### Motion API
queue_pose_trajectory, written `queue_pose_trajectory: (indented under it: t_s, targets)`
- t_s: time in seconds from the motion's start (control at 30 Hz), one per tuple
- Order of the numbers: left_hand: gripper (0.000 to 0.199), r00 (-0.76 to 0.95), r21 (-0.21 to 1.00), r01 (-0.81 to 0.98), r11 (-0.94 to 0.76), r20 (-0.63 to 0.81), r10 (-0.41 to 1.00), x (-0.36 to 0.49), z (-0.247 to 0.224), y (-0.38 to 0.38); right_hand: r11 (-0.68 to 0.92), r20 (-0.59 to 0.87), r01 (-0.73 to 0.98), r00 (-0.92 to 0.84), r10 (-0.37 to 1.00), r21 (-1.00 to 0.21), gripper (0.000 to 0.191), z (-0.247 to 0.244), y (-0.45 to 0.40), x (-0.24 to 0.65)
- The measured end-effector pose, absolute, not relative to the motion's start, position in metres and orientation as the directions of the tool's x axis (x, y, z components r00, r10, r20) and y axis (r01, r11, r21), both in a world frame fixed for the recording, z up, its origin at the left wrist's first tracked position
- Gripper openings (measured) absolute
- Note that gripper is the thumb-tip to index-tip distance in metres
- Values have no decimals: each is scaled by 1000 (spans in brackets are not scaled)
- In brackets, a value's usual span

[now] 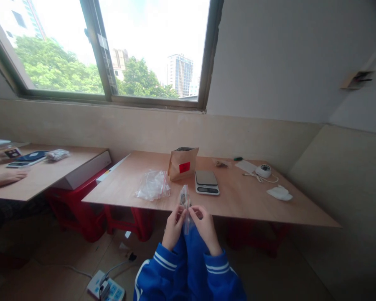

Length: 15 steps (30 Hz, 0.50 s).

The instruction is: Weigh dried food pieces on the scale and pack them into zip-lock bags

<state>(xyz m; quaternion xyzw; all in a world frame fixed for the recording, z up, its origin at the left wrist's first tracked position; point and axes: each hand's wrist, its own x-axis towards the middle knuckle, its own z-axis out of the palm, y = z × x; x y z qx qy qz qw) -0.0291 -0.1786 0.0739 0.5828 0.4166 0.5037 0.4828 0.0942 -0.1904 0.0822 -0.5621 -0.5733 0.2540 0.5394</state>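
Note:
Between my two hands, at the table's front edge, is a clear zip bag with a red strip along its edge and something dark inside that I cannot make out. My left hand pinches the bag from the left, and my right hand pinches it from the right, fingertips close together. Just behind them stands a brown paper pouch with a red label, its top open. A small white kitchen scale lies to its right with nothing on its plate. Left of the pouch is a pile of clear zip bags.
On the wooden table at the right are a white round device with a cord, crumpled white tissue and a small bag of brown bits. Another person's hand rests on the left table. A power strip lies on the floor.

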Motion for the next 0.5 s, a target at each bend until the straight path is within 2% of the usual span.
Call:
queue_pose_trajectory:
  t_s: [0.13, 0.3, 0.5]
  targets:
    - [27, 163, 979, 42, -202, 192, 968, -17, 73, -182, 205, 295, 337, 242, 924, -919, 39, 82, -192, 106]
    - [31, 149, 984, 75, -160, 147, 978, -6, 65, -185, 167, 286, 362, 304, 909, -917, 34, 87, -194, 113]
    - [39, 83, 997, -4, -73, 73, 994, -6, 58, -197, 114, 218, 320, 313, 924, -941, 29, 89, -199, 113]
